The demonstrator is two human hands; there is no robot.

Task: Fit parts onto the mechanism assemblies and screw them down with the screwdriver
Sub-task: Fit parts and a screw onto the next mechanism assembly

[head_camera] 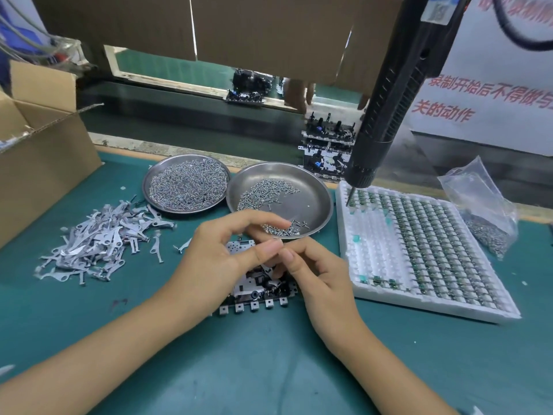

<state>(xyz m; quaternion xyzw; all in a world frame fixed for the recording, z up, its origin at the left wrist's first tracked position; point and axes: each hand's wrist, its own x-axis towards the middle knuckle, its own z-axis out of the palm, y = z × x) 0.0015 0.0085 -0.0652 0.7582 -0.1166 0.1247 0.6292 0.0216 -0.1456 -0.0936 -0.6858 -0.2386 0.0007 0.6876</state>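
A person's two bare forearms reach in from the near edge over a green work mat (269, 354). The left hand (215, 259) and right hand (317, 274) meet above a metal mechanism assembly (257, 290), which lies flat on the mat at the centre, mostly hidden under the hands, with a row of small square tabs showing along its near edge. The left hand's fingers are curled, its thumb stretched rightward to touch the right hand's fingertips; the right hand's fingers are bent in towards the same spot. Whether either hand pinches a small part cannot be told, since anything between the fingertips is hidden. An electric screwdriver (389, 109) hangs untouched at the right, its bit pointing down over the far left corner of a white foam tray (374, 265) filled with rows of small green components. Just beyond the hands sit two round metal dishes: the left dish (149, 181) thickly covered with small screws, the right dish (317, 193) holding a thinner scatter of screws. A pile of flat metal levers (98, 238) lies on the mat to the left, near an open cardboard box (45, 163). A clear plastic bag (478, 205) of screws rests at the far right. Stacked mechanism assemblies (326, 148) stand farther back.
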